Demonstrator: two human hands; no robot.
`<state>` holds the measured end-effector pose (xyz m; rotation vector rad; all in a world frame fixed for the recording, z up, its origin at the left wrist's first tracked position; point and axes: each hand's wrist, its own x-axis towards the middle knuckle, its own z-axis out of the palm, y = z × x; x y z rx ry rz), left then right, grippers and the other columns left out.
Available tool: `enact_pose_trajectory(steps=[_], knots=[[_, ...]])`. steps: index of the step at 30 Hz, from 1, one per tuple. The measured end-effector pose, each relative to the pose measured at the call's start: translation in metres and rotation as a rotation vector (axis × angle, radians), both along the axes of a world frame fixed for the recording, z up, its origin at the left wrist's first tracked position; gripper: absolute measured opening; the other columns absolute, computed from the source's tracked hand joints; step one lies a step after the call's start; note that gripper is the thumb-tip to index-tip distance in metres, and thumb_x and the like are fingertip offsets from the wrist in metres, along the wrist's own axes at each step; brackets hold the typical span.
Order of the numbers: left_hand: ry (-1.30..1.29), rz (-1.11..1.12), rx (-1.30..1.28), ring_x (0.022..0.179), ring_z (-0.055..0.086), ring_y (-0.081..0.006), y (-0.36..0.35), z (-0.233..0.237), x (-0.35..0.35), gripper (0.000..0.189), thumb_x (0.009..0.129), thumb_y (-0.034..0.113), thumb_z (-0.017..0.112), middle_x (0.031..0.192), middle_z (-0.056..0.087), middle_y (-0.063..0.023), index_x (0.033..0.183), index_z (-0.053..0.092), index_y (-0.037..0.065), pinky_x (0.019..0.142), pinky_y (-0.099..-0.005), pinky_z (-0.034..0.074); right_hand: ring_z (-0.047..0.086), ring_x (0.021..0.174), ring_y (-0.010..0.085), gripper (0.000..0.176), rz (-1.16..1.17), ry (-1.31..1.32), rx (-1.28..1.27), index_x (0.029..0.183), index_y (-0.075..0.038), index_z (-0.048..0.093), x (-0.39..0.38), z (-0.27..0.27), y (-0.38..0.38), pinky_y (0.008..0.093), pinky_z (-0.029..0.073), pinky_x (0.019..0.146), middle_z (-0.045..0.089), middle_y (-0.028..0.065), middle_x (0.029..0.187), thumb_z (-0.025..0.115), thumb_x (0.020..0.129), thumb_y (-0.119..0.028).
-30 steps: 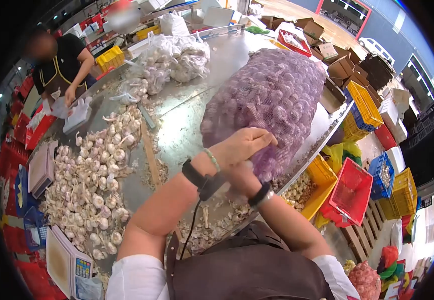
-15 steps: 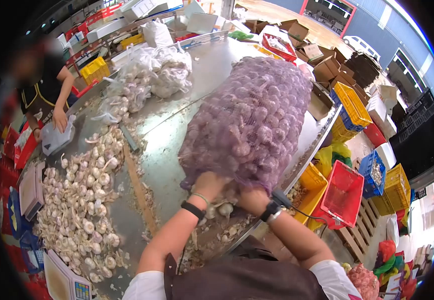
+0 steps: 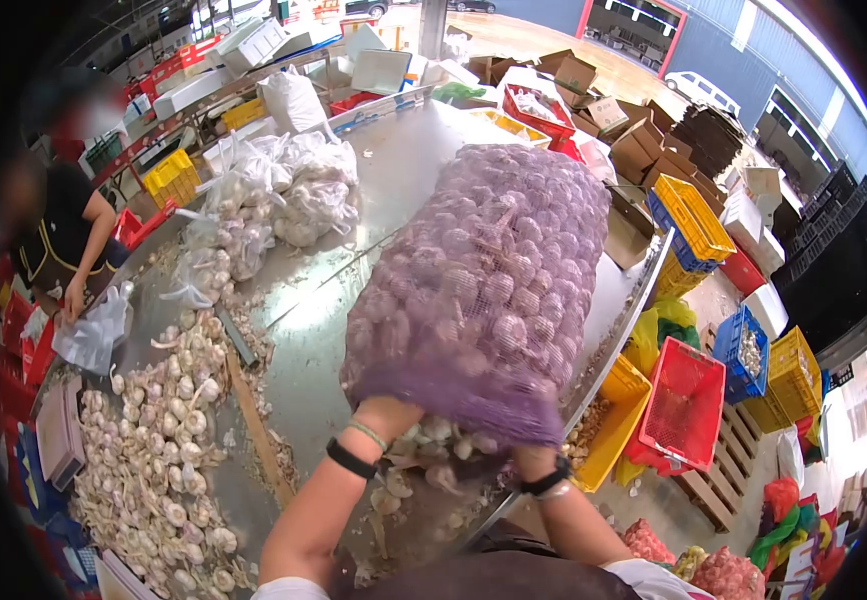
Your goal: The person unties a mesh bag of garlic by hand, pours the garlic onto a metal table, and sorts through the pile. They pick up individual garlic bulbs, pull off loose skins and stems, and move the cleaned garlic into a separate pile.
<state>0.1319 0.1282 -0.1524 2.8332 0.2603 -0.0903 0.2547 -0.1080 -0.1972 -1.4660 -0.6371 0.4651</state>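
A big purple mesh bag (image 3: pixel 484 270) packed with garlic bulbs lies on the metal table (image 3: pixel 394 130), its mouth toward me. The mouth's edge is stretched between my two hands. My left hand (image 3: pixel 391 414) is at the left side of the mouth, closed on the mesh, fingers mostly covered by it. At the right corner, my right hand (image 3: pixel 535 461) grips the purple netting, which hides its fingers. Loose garlic bulbs (image 3: pixel 441 474) lie in and just below the opening, between my forearms.
A heap of loose garlic (image 3: pixel 169 450) covers the table's left side, by a wooden strip (image 3: pixel 262 430). White plastic bags of garlic (image 3: pixel 304 185) stand behind. A co-worker (image 3: pixel 69 230) handles a plastic bag at left. Yellow (image 3: pixel 614 425) and red crates (image 3: pixel 679 410) stand right.
My hands have moved apart and slightly downward, and the bag's mouth now spreads wide with garlic showing beneath. The camera view has shifted. The co-worker's plastic bag has changed shape.
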Motion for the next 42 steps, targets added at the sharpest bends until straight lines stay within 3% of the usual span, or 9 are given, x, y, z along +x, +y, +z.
enact_pose_trajectory(steps=[3, 9, 16, 19, 21, 24, 30, 34, 42], knots=[[0.081, -0.149, 0.199, 0.141, 0.032, -0.0390, 0.003, -0.036, -0.011, 0.058, 0.094, 0.026, 0.044, 0.152, 0.035, -0.0228, 0.147, 0.038, 0.003, 0.116, -0.0505, 0.026, 0.061, 0.108, 0.0307, 0.032, -0.040, -0.795, -0.429, 0.123, -0.003, 0.059, 0.016, 0.048, -0.014, 0.0390, 0.045, 0.098, 0.065, 0.0146, 0.116, 0.060, 0.092, -0.011], [-0.216, 0.112, -0.028, 0.144, 0.025, -0.0417, 0.047, -0.046, 0.025, 0.070, 0.093, 0.041, 0.048, 0.155, 0.029, -0.0231, 0.153, 0.029, 0.011, 0.117, -0.0587, 0.014, 0.059, 0.112, 0.0317, 0.035, 0.268, -0.716, -0.583, 0.124, -0.004, 0.061, 0.025, 0.048, 0.036, 0.0394, 0.045, 0.098, 0.063, 0.0160, 0.120, 0.060, 0.088, -0.009], [0.263, 0.296, 0.120, 0.143, 0.027, -0.0408, 0.119, 0.048, 0.077, 0.081, 0.086, 0.059, 0.055, 0.158, 0.026, -0.0170, 0.152, 0.031, 0.018, 0.118, -0.0554, 0.013, 0.055, 0.117, 0.0329, 0.041, 0.422, -1.053, -0.671, 0.130, -0.011, 0.058, 0.068, 0.034, 0.122, 0.0412, 0.042, 0.102, 0.060, 0.0167, 0.126, 0.054, 0.090, -0.015], [-0.051, 0.108, 0.365, 0.141, 0.031, -0.0394, 0.173, -0.033, 0.093, 0.085, 0.082, 0.061, 0.059, 0.152, 0.036, -0.0199, 0.151, 0.033, 0.018, 0.116, -0.0537, 0.021, 0.054, 0.118, 0.0329, 0.043, 0.286, -0.649, -0.832, 0.132, -0.013, 0.056, 0.058, 0.092, 0.175, 0.0422, 0.041, 0.103, 0.059, 0.0162, 0.126, 0.056, 0.090, -0.018], [-0.166, 0.182, 0.316, 0.140, 0.032, -0.0392, 0.186, -0.035, 0.101, 0.083, 0.083, 0.060, 0.060, 0.149, 0.039, -0.0213, 0.150, 0.035, 0.017, 0.115, -0.0531, 0.023, 0.053, 0.120, 0.0331, 0.043, 0.388, -1.496, -0.750, 0.133, -0.012, 0.055, 0.084, 0.041, 0.173, 0.0427, 0.040, 0.104, 0.058, 0.0168, 0.129, 0.055, 0.092, -0.023], [-0.162, 0.275, 0.066, 0.136, 0.036, -0.0407, 0.195, -0.025, 0.105, 0.080, 0.084, 0.054, 0.062, 0.145, 0.043, -0.0215, 0.148, 0.036, 0.014, 0.114, -0.0494, 0.026, 0.051, 0.124, 0.0334, 0.044, 0.410, -1.150, -0.814, 0.134, -0.011, 0.054, 0.118, -0.029, 0.199, 0.0426, 0.039, 0.106, 0.054, 0.0179, 0.135, 0.054, 0.094, -0.027], [-0.343, 0.134, 0.217, 0.128, 0.045, -0.0409, 0.206, -0.060, 0.094, 0.065, 0.081, 0.038, 0.069, 0.138, 0.050, -0.0208, 0.136, 0.051, 0.009, 0.109, -0.0439, 0.036, 0.050, 0.127, 0.0325, 0.041, 0.409, -0.879, -0.688, 0.132, -0.006, 0.055, 0.088, 0.008, 0.200, 0.0400, 0.039, 0.106, 0.054, 0.0189, 0.136, 0.050, 0.098, -0.027], [-0.223, 0.310, -0.170, 0.117, 0.056, -0.0378, 0.174, -0.013, 0.072, 0.049, 0.085, 0.023, 0.065, 0.128, 0.058, -0.0221, 0.130, 0.056, 0.005, 0.100, -0.0424, 0.045, 0.054, 0.121, 0.0299, 0.035, 0.441, -0.604, -0.632, 0.127, -0.004, 0.058, 0.082, 0.015, 0.178, 0.0381, 0.042, 0.103, 0.059, 0.0186, 0.129, 0.049, 0.098, -0.021], [0.048, 0.251, -0.337, 0.112, 0.059, -0.0372, 0.151, -0.023, 0.054, 0.036, 0.089, 0.025, 0.061, 0.125, 0.061, -0.0199, 0.119, 0.062, 0.004, 0.094, -0.0417, 0.048, 0.058, 0.114, 0.0288, 0.044, 0.420, -0.775, -0.513, 0.125, -0.006, 0.060, 0.054, 0.054, 0.153, 0.0373, 0.045, 0.098, 0.063, 0.0146, 0.123, 0.065, 0.091, -0.033]])
